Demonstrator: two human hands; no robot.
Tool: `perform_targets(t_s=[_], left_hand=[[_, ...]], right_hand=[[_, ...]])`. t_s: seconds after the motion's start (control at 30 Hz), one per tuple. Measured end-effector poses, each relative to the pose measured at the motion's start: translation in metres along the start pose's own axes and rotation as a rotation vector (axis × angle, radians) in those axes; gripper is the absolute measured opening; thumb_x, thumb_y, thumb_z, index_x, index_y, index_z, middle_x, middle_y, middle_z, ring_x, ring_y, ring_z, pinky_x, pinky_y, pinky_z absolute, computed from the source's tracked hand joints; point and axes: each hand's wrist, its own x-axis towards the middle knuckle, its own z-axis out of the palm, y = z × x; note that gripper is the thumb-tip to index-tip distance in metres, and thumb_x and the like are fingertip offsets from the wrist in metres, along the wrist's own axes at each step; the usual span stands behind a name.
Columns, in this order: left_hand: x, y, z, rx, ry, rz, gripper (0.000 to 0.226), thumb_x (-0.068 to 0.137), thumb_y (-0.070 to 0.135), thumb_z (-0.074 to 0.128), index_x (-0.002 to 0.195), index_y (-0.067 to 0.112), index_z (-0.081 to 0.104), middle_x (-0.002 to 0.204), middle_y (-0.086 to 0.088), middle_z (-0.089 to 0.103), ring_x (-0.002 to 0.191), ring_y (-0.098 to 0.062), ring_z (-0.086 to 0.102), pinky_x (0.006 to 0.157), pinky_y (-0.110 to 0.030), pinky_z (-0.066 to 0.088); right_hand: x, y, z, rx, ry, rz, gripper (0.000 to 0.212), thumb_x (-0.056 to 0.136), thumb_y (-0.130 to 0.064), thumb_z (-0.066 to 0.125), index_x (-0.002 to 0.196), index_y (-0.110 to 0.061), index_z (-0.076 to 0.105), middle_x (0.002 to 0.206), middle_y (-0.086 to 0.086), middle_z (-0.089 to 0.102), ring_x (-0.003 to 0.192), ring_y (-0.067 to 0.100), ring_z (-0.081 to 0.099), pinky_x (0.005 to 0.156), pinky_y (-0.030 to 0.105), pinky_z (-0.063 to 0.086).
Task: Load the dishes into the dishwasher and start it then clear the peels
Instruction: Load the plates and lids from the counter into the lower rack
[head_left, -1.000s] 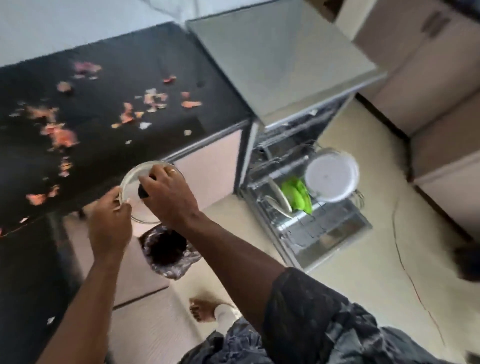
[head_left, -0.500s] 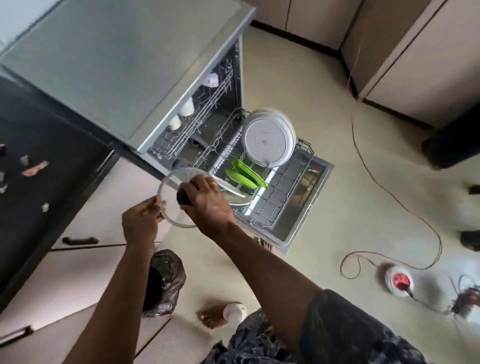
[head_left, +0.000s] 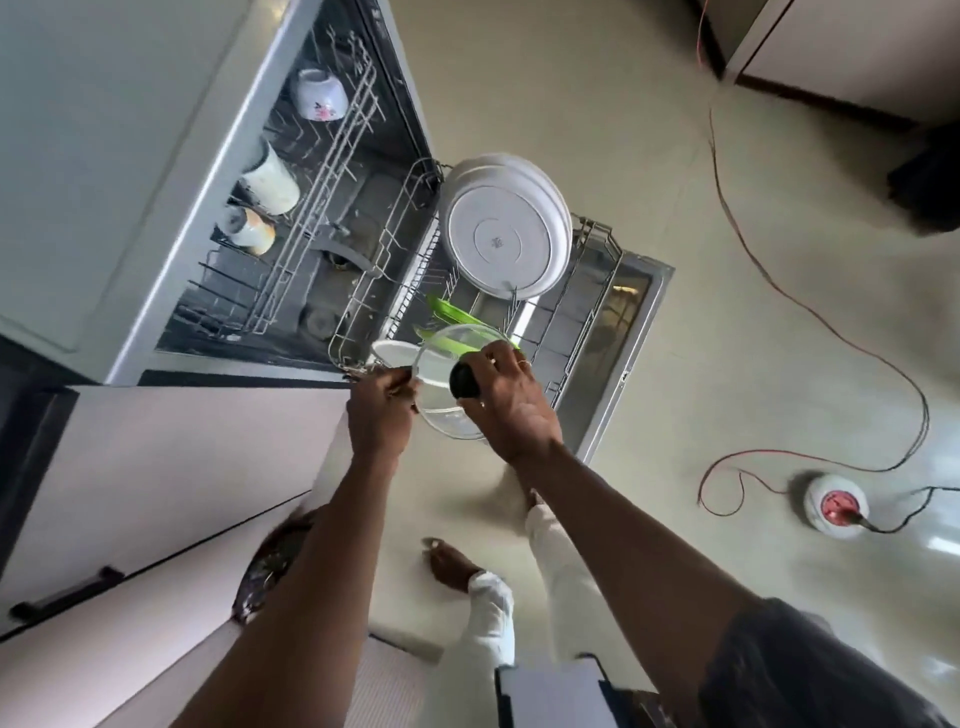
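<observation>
A round glass lid (head_left: 447, 384) with a black knob (head_left: 464, 381) hangs over the near end of the pulled-out lower rack (head_left: 592, 291) of the open dishwasher (head_left: 363, 156). My right hand (head_left: 511, 402) grips the knob. My left hand (head_left: 382, 415) pinches the lid's left rim. In the lower rack stand large white plates (head_left: 506, 226), green plates (head_left: 452, 312) and a small white plate (head_left: 395, 353). The upper rack (head_left: 311, 208) holds cups (head_left: 267, 176) and a white bowl (head_left: 319, 96).
A pale cabinet front (head_left: 182, 467) with a dark handle lies left of my arms. A bin bag (head_left: 265, 566) sits below my left forearm. On the floor to the right runs a red cable (head_left: 810, 312) to a round socket (head_left: 836, 504). My feet stand below the rack.
My view swung from the peel-strewn counter to the dishwasher. Both hands carried the glass lid from above the bin bag to over the lower rack.
</observation>
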Motion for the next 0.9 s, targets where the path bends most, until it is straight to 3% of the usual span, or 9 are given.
perform_targets(t_s=[0.13, 0.2, 0.37, 0.47, 0.6, 0.67, 0.77, 0.83, 0.9], left_hand=[[0.029, -0.026, 0.039, 0.113, -0.079, -0.017, 0.022, 0.081, 0.030, 0.062, 0.098, 0.030, 0.075, 0.091, 0.000, 0.078, 0.086, -0.023, 0.073, 0.078, -0.048, 0.061], [0.039, -0.039, 0.056, 0.198, -0.090, -0.005, 0.021, 0.084, 0.029, 0.059, 0.098, 0.025, 0.074, 0.093, -0.002, 0.078, 0.089, -0.025, 0.073, 0.077, -0.046, 0.061], [0.056, -0.050, 0.092, 0.360, -0.143, 0.076, 0.024, 0.093, 0.017, 0.063, 0.115, 0.010, 0.069, 0.110, -0.009, 0.074, 0.104, -0.025, 0.068, 0.085, -0.034, 0.053], [0.078, -0.053, 0.106, 0.307, -0.211, 0.092, 0.034, 0.093, 0.021, 0.066, 0.125, 0.009, 0.065, 0.119, -0.010, 0.072, 0.110, -0.024, 0.067, 0.091, -0.033, 0.052], [0.121, -0.037, 0.112, 0.213, -0.222, 0.102, 0.040, 0.094, 0.027, 0.068, 0.131, 0.011, 0.062, 0.120, -0.010, 0.071, 0.104, -0.026, 0.069, 0.091, -0.040, 0.056], [0.145, -0.025, 0.111, 0.169, -0.254, 0.111, 0.038, 0.094, 0.028, 0.068, 0.129, 0.011, 0.064, 0.118, -0.008, 0.073, 0.099, -0.027, 0.072, 0.086, -0.048, 0.059], [0.180, -0.005, 0.110, 0.225, -0.304, 0.205, 0.026, 0.090, 0.029, 0.071, 0.114, 0.021, 0.073, 0.103, -0.004, 0.077, 0.089, -0.024, 0.074, 0.074, -0.048, 0.062], [0.199, 0.011, 0.109, 0.241, -0.311, 0.257, 0.021, 0.086, 0.028, 0.071, 0.107, 0.028, 0.075, 0.094, 0.003, 0.077, 0.082, -0.019, 0.073, 0.070, -0.041, 0.063], [0.221, 0.026, 0.110, 0.289, -0.342, 0.297, 0.020, 0.089, 0.024, 0.072, 0.108, 0.031, 0.077, 0.093, 0.008, 0.076, 0.081, -0.016, 0.072, 0.071, -0.033, 0.061]], right_hand=[[0.020, 0.033, 0.020, -0.081, -0.025, 0.021, 0.035, 0.085, -0.016, 0.072, 0.120, -0.013, 0.063, 0.122, 0.014, 0.053, 0.116, 0.037, 0.050, 0.082, 0.048, 0.056], [0.029, 0.047, 0.031, -0.116, -0.035, 0.026, 0.031, 0.086, -0.016, 0.070, 0.116, -0.014, 0.065, 0.118, 0.014, 0.055, 0.110, 0.036, 0.052, 0.078, 0.048, 0.056], [0.058, 0.089, 0.060, -0.128, -0.015, 0.045, 0.015, 0.095, -0.019, 0.061, 0.107, -0.013, 0.067, 0.109, 0.014, 0.056, 0.101, 0.035, 0.054, 0.080, 0.048, 0.054], [0.080, 0.112, 0.073, -0.107, -0.003, 0.118, 0.018, 0.093, -0.021, 0.065, 0.108, -0.011, 0.066, 0.109, 0.013, 0.056, 0.102, 0.032, 0.054, 0.080, 0.044, 0.054], [0.099, 0.126, 0.072, -0.072, 0.010, 0.152, 0.037, 0.080, -0.021, 0.079, 0.113, -0.014, 0.063, 0.117, 0.012, 0.051, 0.106, 0.035, 0.056, 0.076, 0.046, 0.056], [0.108, 0.126, 0.068, -0.038, 0.038, 0.150, 0.036, 0.078, -0.019, 0.079, 0.110, -0.015, 0.062, 0.122, 0.012, 0.044, 0.100, 0.038, 0.059, 0.073, 0.047, 0.057], [0.124, 0.123, 0.061, -0.010, 0.110, 0.139, 0.032, 0.079, -0.017, 0.080, 0.104, -0.016, 0.060, 0.141, 0.014, 0.033, 0.094, 0.040, 0.063, 0.066, 0.037, 0.053], [0.137, 0.122, 0.059, 0.043, 0.137, 0.189, 0.040, 0.074, -0.016, 0.085, 0.104, -0.014, 0.059, 0.154, 0.020, 0.022, 0.103, 0.043, 0.063, 0.073, 0.039, 0.055], [0.153, 0.126, 0.058, 0.106, 0.145, 0.239, 0.051, 0.070, -0.018, 0.089, 0.109, -0.012, 0.057, 0.159, 0.021, 0.019, 0.123, 0.044, 0.055, 0.090, 0.043, 0.055]])
